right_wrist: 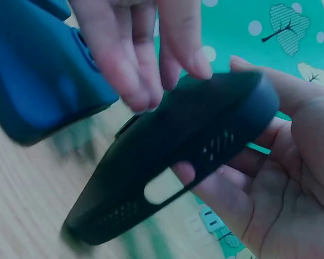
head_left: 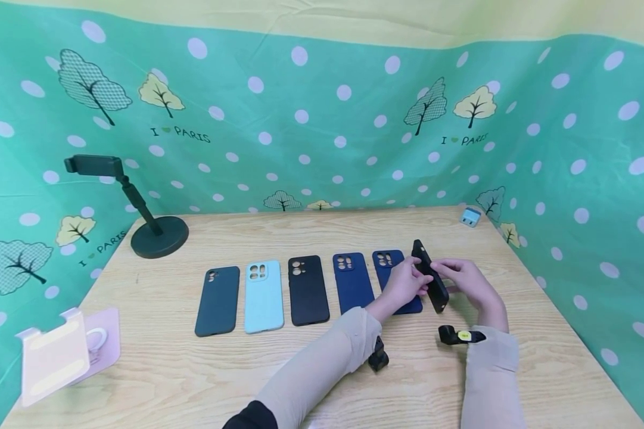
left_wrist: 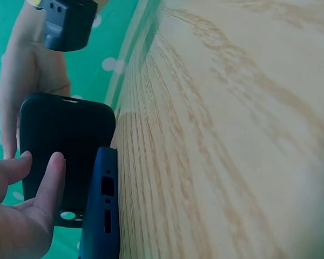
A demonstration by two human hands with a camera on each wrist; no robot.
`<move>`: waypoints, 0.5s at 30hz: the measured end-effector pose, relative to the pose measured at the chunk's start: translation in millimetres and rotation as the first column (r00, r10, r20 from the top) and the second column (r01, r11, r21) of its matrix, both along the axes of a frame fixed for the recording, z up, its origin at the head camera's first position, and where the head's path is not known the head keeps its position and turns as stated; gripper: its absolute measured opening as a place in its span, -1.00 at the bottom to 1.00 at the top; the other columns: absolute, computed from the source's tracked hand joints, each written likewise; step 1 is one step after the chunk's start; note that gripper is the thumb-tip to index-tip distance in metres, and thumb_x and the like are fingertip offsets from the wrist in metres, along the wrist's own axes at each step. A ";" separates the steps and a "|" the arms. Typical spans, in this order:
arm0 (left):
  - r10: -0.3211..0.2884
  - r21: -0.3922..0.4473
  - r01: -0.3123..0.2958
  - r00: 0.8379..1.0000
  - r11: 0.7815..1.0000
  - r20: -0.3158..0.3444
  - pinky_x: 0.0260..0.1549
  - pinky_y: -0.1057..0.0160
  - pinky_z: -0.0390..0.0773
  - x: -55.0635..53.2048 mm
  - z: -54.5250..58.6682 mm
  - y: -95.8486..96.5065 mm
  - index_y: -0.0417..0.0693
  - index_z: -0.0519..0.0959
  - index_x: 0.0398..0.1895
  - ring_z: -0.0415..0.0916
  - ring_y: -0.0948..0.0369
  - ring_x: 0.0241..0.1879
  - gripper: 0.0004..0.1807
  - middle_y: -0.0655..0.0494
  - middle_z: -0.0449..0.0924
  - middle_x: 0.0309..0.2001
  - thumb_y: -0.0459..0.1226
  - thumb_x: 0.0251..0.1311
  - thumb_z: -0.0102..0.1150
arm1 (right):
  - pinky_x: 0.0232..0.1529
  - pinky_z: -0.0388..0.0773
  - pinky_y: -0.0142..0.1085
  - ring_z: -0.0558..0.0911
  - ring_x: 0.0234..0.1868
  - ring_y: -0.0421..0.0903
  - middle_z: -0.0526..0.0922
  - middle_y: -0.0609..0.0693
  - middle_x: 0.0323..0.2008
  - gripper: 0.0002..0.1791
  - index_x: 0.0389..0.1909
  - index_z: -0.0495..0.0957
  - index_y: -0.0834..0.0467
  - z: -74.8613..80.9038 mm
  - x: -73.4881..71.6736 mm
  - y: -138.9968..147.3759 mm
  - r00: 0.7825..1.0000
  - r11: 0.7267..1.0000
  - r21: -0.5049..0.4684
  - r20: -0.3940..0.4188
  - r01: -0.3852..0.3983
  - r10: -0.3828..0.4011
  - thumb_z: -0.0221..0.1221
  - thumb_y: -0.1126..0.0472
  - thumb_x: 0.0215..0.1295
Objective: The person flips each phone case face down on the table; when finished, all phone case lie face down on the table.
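A black phone case [head_left: 436, 291] stands on its long side, tilted, above the right part of the table. My right hand [head_left: 472, 285] holds it, thumb at the upper edge and fingers behind, as the right wrist view shows for the case [right_wrist: 167, 129]. My left hand [head_left: 402, 286] touches the case's other face with fairly straight fingers [left_wrist: 53, 181]. Below the left hand lies a dark blue phone case [head_left: 410, 305], partly hidden by it. Left of that one is another dark blue phone case [head_left: 354, 283] with camera cutouts.
Further left lie a black case [head_left: 308, 292], a light blue case [head_left: 264, 298] and a dark teal case [head_left: 218, 301]. A black phone stand [head_left: 159, 236] stands at the back left, a pink stand [head_left: 59, 357] at the front left. A blue charger plug [head_left: 470, 217] sits at the back right.
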State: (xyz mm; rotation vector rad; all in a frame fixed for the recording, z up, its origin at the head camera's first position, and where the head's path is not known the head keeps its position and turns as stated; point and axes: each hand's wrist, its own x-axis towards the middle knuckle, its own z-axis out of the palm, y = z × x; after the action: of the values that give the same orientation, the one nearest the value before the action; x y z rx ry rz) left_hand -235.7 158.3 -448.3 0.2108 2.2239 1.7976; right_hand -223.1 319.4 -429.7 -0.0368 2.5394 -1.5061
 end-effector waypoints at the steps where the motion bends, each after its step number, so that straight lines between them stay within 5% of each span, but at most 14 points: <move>1: -0.001 -0.002 0.001 1.000 1.000 0.001 -0.46 0.28 0.72 -0.3 -0.4 0.4 -0.24 0.40 0.23 0.68 0.14 -0.47 -0.49 0.13 0.49 -0.46 -0.38 0.20 0.25 | -0.15 0.69 -0.17 0.55 -0.12 -0.33 0.49 0.39 0.16 -0.36 0.17 0.43 0.47 1.2 0.0 -1.2 1.000 1.000 0.009 0.008 0.002 -0.002 0.06 -0.05 0.43; 8: -0.018 -0.048 0.019 1.000 0.999 0.017 -0.48 0.31 0.71 -0.6 0.2 0.6 -0.25 0.37 0.26 0.70 0.11 -0.45 -0.44 0.06 0.58 -0.44 -0.36 0.19 0.27 | -0.16 0.70 -0.21 0.58 -0.13 -0.29 0.42 0.48 0.20 -0.44 0.20 0.37 0.52 7.3 2.2 -3.4 1.000 1.000 0.026 0.016 -0.012 0.011 0.03 0.09 0.46; 15: -0.071 -0.217 0.067 0.997 0.974 -0.010 -0.55 0.46 0.61 0.7 -1.8 1.4 -0.23 0.39 0.28 0.69 0.19 -0.47 -0.41 0.03 0.63 -0.28 -0.30 0.17 0.31 | -0.23 0.67 -0.35 0.52 -0.22 -0.50 0.40 0.49 0.20 -0.41 0.23 0.33 0.53 5.6 4.6 5.0 1.000 1.000 0.026 0.002 0.013 -0.013 -0.01 0.07 0.48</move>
State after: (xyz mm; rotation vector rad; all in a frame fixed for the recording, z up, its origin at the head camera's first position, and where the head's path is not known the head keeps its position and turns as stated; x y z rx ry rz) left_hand -235.0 159.7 -450.1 0.2563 2.3721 1.5089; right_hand -218.5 324.4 -424.1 -0.0151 2.5619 -1.4763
